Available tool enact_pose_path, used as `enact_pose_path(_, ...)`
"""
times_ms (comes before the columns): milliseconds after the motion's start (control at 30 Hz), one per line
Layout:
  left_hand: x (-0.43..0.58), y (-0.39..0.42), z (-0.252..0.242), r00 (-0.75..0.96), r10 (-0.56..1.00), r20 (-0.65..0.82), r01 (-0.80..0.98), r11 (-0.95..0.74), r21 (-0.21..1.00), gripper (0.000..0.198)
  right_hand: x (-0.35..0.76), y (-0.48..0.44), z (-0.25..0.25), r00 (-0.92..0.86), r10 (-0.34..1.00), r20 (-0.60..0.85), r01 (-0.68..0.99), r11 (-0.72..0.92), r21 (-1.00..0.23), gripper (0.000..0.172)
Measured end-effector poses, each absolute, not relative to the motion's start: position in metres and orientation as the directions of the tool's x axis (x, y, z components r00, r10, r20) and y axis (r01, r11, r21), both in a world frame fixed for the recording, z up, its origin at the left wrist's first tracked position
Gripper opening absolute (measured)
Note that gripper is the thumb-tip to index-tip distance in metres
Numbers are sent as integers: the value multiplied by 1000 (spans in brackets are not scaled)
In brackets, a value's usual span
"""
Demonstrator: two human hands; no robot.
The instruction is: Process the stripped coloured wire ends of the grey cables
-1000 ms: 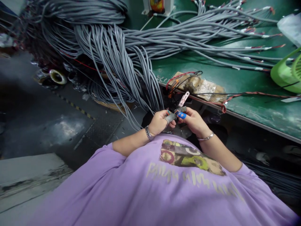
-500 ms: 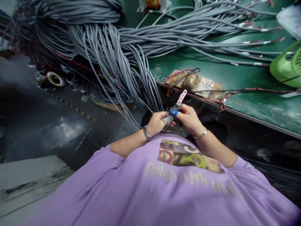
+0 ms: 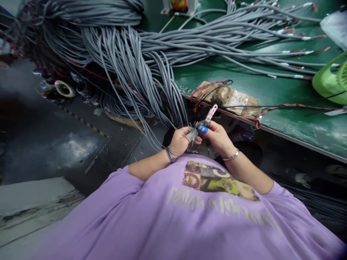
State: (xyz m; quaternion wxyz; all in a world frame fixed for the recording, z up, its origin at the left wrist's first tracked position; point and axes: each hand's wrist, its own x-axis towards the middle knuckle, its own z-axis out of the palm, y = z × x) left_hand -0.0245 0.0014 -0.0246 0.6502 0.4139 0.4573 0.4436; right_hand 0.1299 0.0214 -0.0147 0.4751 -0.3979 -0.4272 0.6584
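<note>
My left hand (image 3: 179,142) is closed in a pinch around the end of a grey cable (image 3: 192,135), with thin coloured wires (image 3: 194,125) fanning out of it. Close beside it, my right hand (image 3: 220,139) has its fingers closed on a small tool with a pale pink, holed handle (image 3: 211,112); the tool's working end is hidden by my fingers. A blue cover (image 3: 202,129) is wrapped about my right thumb. Both hands meet in front of my chest, just off the bench edge.
A thick bundle of grey cables (image 3: 119,61) hangs over the edge of the green bench (image 3: 292,119). On the bench lie a taped brown block (image 3: 234,98) with red and black wires and a light-green basket (image 3: 329,81). Coiled cable (image 3: 121,108) sits below on the floor.
My hands stay almost in place. More of the coloured wires now shows between my fingers, and my right thumb has shifted slightly.
</note>
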Motion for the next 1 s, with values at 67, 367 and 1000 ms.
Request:
enact_pose_path(67,-25,2,-29,162,964,-212,-202,243,949,46,131,22,-19,-207,970,-124,-292,-182,-939,33)
enact_pose_path(367,-23,2,-29,171,967,-188,-178,218,960,46,135,22,-21,-184,969,-167,-303,-218,-928,34)
enact_pose_path(1000,-24,6,-31,79,985,-151,-197,164,967,43,134,16,-20,-173,966,-191,-262,-232,-937,22)
